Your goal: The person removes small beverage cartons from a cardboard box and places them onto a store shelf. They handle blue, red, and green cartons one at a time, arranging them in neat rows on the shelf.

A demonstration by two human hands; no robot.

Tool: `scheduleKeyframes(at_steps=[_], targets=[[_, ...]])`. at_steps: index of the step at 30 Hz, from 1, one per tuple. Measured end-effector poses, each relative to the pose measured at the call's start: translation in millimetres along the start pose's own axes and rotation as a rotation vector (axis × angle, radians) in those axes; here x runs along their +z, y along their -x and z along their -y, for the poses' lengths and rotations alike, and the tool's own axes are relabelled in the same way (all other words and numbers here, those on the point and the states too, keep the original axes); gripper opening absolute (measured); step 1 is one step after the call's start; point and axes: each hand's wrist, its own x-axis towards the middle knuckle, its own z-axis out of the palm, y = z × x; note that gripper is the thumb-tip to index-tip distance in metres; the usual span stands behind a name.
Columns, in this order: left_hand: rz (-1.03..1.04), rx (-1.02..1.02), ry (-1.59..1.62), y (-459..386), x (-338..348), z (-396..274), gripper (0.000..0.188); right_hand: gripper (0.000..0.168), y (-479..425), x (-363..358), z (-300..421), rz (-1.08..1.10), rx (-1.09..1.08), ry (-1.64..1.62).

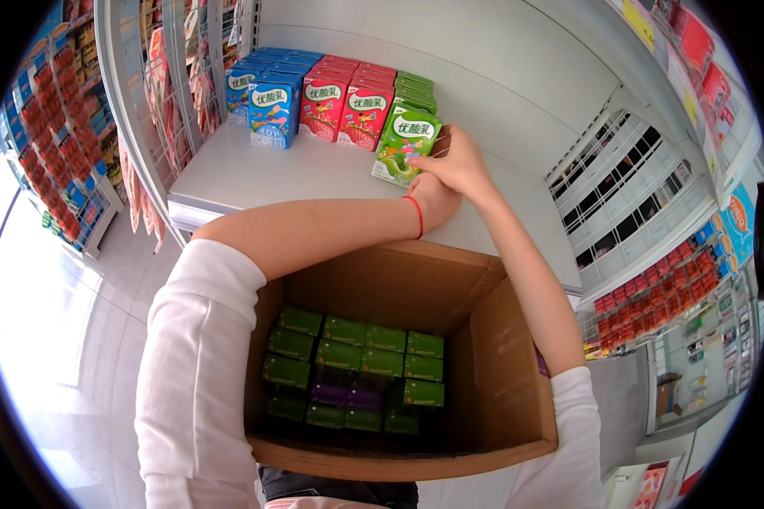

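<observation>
My right hand (461,159) grips a green drink carton (407,145), thumb on its front face and fingers at its right edge. The carton leans slightly, in front of a row of green cartons (415,95) on a pale shelf (318,175). Just below, my left hand (438,198) is close to the carton's lower right corner; a red cord circles its wrist. Its fingers are mostly hidden, so its hold is unclear. Beneath my forearms, an open cardboard box (395,280) holds several green packs (340,353) and some purple packs (347,396).
Blue cartons (270,111) and red cartons (323,105) stand in rows left of the green ones. Wire mesh panels (617,184) bound the shelf's sides. Hanging packets (57,140) fill a rack at left, and more packaged goods (662,299) are at right.
</observation>
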Motion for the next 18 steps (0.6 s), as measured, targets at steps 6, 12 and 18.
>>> scheduleKeyframes(at_steps=[6,12,18], targets=[[0.079,-0.071,-0.008,18.2,-54.1,-5.8,0.022,0.060,6.6,4.6,3.5,-0.072,-0.015,0.096],[0.190,-0.035,0.022,14.1,-48.5,0.7,0.023,0.059,-1.6,14.3,-1.9,-0.127,-0.018,0.079],[0.128,-0.064,0.090,7.2,-5.8,5.7,0.027,0.056,-3.1,25.0,2.6,-0.183,-0.046,0.167]])
